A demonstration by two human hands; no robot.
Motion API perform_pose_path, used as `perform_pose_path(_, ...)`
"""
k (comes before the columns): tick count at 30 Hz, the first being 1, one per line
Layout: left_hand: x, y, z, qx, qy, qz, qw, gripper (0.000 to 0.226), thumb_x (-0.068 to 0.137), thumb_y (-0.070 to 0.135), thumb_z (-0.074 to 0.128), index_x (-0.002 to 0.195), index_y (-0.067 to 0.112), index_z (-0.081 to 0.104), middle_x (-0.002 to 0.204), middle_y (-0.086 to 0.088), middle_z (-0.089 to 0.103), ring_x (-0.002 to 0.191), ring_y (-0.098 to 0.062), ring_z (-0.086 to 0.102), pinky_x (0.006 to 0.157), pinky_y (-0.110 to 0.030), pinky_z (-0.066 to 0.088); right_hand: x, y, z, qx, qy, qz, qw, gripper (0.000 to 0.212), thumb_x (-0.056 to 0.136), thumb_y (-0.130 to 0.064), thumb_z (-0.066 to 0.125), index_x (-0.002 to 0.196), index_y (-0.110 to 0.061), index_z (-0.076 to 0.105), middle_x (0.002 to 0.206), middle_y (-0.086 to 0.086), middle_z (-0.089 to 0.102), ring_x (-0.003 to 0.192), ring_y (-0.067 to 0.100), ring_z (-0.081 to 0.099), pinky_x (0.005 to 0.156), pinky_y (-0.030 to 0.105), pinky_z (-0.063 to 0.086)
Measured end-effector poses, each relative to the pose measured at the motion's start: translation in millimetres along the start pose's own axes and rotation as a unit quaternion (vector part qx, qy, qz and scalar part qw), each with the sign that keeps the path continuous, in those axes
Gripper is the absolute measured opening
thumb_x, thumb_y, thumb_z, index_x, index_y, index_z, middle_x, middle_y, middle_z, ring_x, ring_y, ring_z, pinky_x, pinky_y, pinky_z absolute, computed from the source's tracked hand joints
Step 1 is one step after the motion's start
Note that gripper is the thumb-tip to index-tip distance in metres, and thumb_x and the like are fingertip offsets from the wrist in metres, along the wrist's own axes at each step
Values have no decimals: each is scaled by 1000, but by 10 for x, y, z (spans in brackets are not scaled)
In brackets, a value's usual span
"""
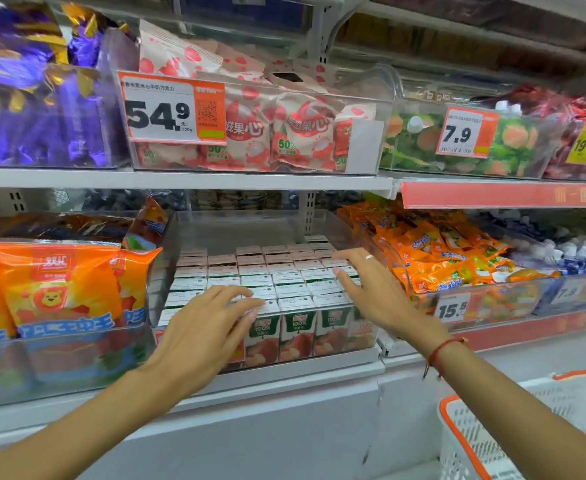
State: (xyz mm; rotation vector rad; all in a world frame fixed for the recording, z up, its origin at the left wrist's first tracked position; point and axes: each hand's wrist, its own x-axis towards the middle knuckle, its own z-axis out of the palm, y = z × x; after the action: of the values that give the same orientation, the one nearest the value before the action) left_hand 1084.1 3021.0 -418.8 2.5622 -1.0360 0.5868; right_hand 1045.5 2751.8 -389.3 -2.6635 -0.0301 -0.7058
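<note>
The left hand [208, 327] reaches forward palm down, fingers nearly straight and close together; the right hand [371, 289] reaches forward too, palm down, fingers spread.

Bare forearms, no sleeves. Right hand [371, 292]: silver ring [369, 257] on one finger; red string bracelet [441, 351] at wrist.

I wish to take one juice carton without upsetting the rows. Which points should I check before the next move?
1. Left hand holds nothing: ok, fingers straight over the front row.
2. Right hand holds nothing: ok, open.
3. Juice cartons upright in tidy rows: ok.
4. Either hand touching a carton: cannot tell.
5. Basket ready nearby: ok, lower right.
</note>
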Motion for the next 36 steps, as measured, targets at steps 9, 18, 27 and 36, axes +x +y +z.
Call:
perform_pose_path(9, -118, -73, 81, 36, 3, 20, 999, 43, 101, 45, 29, 135, 33, 53, 130, 10, 57, 118, -13, 53, 94, -32, 47, 779, -47, 50, -135, -285, -16, 949, 32, 98, -24, 53, 126, -8, 59, 129, 8, 59, 117, 24, 55, 89, 25, 40)
perform_pose_path(18, -131, -53, 50, 36, 11, 29, 999, 38, 102, 40, 34, 133, 30, 55, 128, 8, 58, 115, -16, 54, 91, -34, 48, 1270, -251, 61, -236, -404, 16, 884, 36, 85, -25, 72, 118, -15, 63, 93, -8, 54, 94, 18, 56, 82, 27, 45)
perform_pose_path(27, -118, -66, 63, 39, 27, 40, 998, 35, 102, 38, 38, 130, 29, 57, 125, 7, 60, 111, -17, 56, 88, -34, 49, 1231, -238, 36, -257, -379, -8, 889, 40, 85, -34, 72, 122, -19, 64, 106, -5, 58, 99, 19, 56, 88, 29, 46)
perform_pose_path(36, -120, -31, 56, 57, 54, 51, 996, 30, 101, 35, 43, 124, 28, 61, 119, 6, 62, 105, -18, 58, 84, -34, 49, 1100, -285, -331, -215, -324, -45, 920, 35, 89, -34, 68, 117, -19, 52, 122, 3, 52, 101, 18, 50, 82, 28, 41)
